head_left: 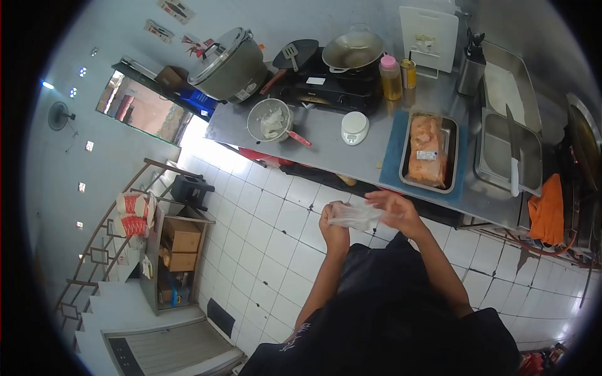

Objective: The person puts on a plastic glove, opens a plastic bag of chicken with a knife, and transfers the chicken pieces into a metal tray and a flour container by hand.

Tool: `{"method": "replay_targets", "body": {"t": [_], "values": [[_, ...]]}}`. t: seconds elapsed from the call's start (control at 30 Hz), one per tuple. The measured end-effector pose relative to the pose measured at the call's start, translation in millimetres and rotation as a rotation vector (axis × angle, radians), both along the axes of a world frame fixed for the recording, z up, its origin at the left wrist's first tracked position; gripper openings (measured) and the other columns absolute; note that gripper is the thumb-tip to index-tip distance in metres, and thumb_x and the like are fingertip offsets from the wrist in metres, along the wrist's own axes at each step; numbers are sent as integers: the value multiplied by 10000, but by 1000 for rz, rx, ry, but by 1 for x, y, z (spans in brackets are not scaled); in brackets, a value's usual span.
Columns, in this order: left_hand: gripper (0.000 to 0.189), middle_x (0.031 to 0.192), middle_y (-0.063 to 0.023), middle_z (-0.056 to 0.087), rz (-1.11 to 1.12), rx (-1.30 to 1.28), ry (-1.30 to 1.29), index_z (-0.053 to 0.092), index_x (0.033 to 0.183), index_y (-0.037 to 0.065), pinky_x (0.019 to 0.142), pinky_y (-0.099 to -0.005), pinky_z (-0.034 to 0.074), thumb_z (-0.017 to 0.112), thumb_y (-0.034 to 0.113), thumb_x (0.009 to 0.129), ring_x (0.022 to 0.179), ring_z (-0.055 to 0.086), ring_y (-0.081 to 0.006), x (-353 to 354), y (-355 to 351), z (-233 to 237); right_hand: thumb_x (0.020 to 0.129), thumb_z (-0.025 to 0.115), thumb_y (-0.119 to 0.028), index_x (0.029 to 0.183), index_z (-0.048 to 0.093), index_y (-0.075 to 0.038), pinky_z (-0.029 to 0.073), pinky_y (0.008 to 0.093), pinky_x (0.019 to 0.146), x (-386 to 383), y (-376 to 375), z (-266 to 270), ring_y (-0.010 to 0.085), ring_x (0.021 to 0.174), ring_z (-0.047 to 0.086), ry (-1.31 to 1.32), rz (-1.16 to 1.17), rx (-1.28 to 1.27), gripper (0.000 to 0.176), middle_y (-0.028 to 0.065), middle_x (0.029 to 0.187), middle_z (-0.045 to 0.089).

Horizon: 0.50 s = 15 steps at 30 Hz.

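Note:
Stretched between my two hands, in front of my body and over the floor, is a crumpled piece of thin clear plastic (355,216). My left hand (336,227) is closed around its left end. My right hand (397,214) has its fingers bent at the other end, the index finger lifted above the plastic. Beyond the hands, on the counter, raw meat (427,147) with a white label lies in a steel tray (452,164). That tray rests on a blue board (392,164).
Along the steel counter (326,135) are a white kitchen scale (355,128), a strainer (292,128) with a red handle, a gas stove (320,93) with pans, and a squeeze bottle (390,81). A knife (514,150) lies across steel pans (533,160) at right, near an orange cloth (547,210).

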State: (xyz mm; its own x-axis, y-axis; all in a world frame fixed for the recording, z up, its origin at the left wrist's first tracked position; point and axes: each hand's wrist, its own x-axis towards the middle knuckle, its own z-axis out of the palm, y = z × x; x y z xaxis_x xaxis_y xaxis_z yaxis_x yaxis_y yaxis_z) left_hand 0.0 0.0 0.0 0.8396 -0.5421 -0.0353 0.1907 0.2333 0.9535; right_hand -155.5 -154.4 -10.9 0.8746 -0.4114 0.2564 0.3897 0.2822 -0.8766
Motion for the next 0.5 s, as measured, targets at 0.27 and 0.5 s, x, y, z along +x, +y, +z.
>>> {"method": "replay_targets", "body": {"t": [0.27, 0.5], "values": [[189, 883, 12, 509, -32, 22, -185, 473, 1047, 111, 622, -248, 432, 578, 238, 1139, 730, 477, -62, 6, -69, -2, 900, 819, 5, 1329, 612, -44, 536, 339, 986, 29, -26, 50, 166, 1071, 681, 313, 17, -26, 478, 90, 1199, 697], [89, 804, 3, 516, -727, 273, -213, 567, 1190, 102, 644, -259, 451, 514, 148, 1135, 698, 505, -84, 88, -59, 2, 989, 710, -55, 1110, 708, -29, 545, 273, 828, 9, -58, 31, 94, 927, 661, 361, -544, 174, 123, 17, 1005, 703]]}}
